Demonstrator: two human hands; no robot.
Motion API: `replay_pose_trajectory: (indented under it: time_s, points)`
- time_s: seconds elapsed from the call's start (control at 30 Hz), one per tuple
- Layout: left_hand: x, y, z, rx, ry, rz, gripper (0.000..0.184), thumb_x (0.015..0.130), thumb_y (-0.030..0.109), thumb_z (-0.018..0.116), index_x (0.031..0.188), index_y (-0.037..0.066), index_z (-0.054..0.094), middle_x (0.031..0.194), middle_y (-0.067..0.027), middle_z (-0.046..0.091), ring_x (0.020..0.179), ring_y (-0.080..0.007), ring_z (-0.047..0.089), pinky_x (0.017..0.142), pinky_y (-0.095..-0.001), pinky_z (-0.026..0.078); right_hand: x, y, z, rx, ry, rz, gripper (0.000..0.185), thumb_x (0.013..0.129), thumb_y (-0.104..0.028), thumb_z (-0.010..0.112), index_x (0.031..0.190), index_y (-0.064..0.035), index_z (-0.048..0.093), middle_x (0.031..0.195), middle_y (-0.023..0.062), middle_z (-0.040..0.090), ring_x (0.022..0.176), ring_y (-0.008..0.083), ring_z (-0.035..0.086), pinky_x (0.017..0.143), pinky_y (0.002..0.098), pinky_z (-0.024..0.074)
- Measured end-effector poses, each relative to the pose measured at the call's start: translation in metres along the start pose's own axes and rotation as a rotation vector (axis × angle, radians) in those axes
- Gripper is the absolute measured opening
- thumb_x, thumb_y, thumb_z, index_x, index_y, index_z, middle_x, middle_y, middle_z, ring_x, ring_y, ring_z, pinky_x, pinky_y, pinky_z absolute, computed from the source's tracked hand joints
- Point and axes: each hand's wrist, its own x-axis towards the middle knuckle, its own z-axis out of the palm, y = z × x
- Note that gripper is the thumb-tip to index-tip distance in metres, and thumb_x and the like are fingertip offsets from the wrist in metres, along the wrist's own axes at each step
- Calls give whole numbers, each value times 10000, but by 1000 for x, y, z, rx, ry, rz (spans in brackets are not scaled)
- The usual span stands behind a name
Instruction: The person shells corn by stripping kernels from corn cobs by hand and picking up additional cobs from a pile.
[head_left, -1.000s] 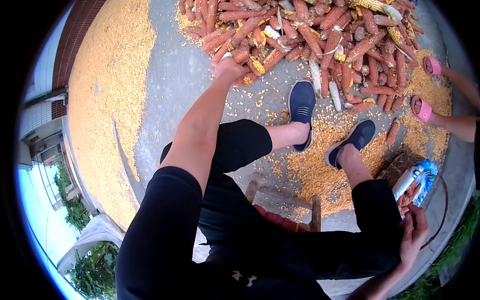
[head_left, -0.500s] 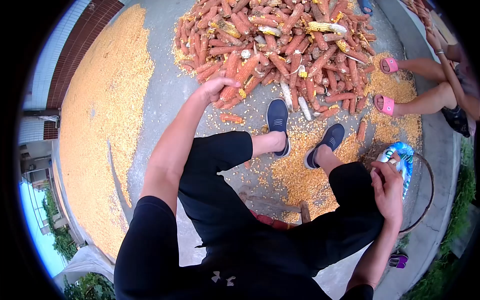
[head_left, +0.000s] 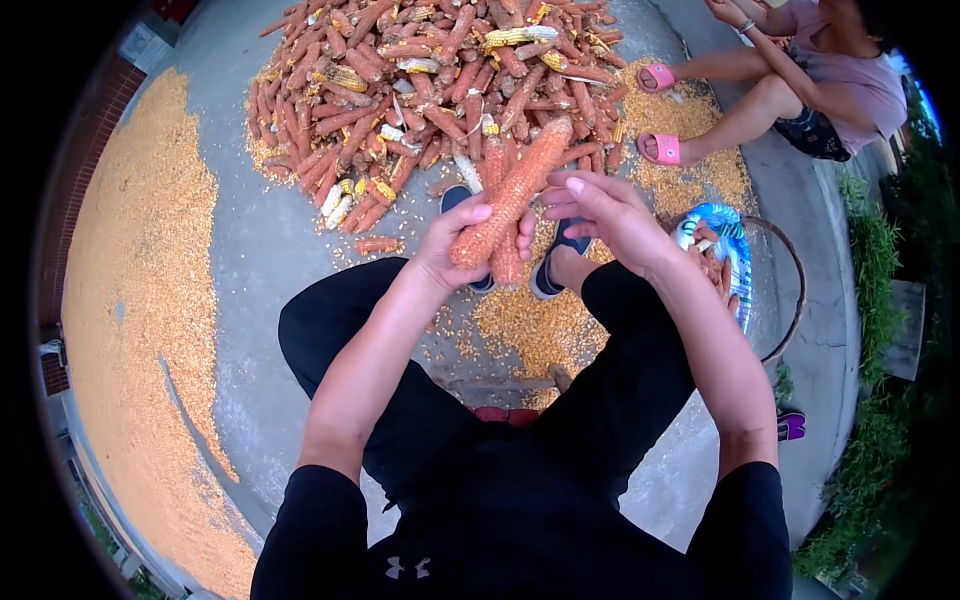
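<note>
Two reddish corn cobs are held up in front of my knees. The longer cob (head_left: 515, 190) slants from lower left to upper right, over the other cob (head_left: 507, 265). My left hand (head_left: 455, 240) is wrapped round their lower part, thumb on the long cob. My right hand (head_left: 610, 220) is just right of the long cob's upper half, fingers spread and pointing toward it; whether a fingertip touches it is hard to tell. Beyond them lies a big pile of cobs (head_left: 400, 90), mostly bare red, some with yellow kernels left.
Loose kernels (head_left: 540, 325) lie under my legs, and a wide spread of kernels (head_left: 140, 330) covers the left ground. At the right stands a basket (head_left: 740, 250) with a blue-white lining and cobs inside. Another person (head_left: 830, 80) in pink sandals sits at the upper right.
My left hand has come back from the pile's edge with the cobs. My right hand has moved from beside the basket toward them. The view has shifted right.
</note>
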Motion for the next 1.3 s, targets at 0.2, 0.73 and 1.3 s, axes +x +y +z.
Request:
replay_pose_trajectory:
  time_s: [0.2,0.73,1.3]
  points:
    - [7,-32,2,-137,-136,-193,636,910,470,528,1333,3,446,1028,-146,549,908,-235,563,812,-374,477,11,19,4,113,60,111,430,942,-401,674,1129,-16,640,1037,67,672,947,138,631,816,250,467]
    - [9,-49,-6,-86,-24,-349,390,1002,406,549,1200,71,538,964,-122,656,797,-201,648,653,-316,506,-8,15,-38,140,321,-86,291,908,-240,707,1080,-29,605,981,48,669,836,118,619,699,278,472]
    - [13,6,-167,234,928,-314,210,946,224,616,1063,54,577,778,-80,621,626,-153,576,508,-291,432,-149,112,-305,-1040,902,108,340,861,-268,753,1079,-13,699,966,90,719,856,171,658,801,330,515]
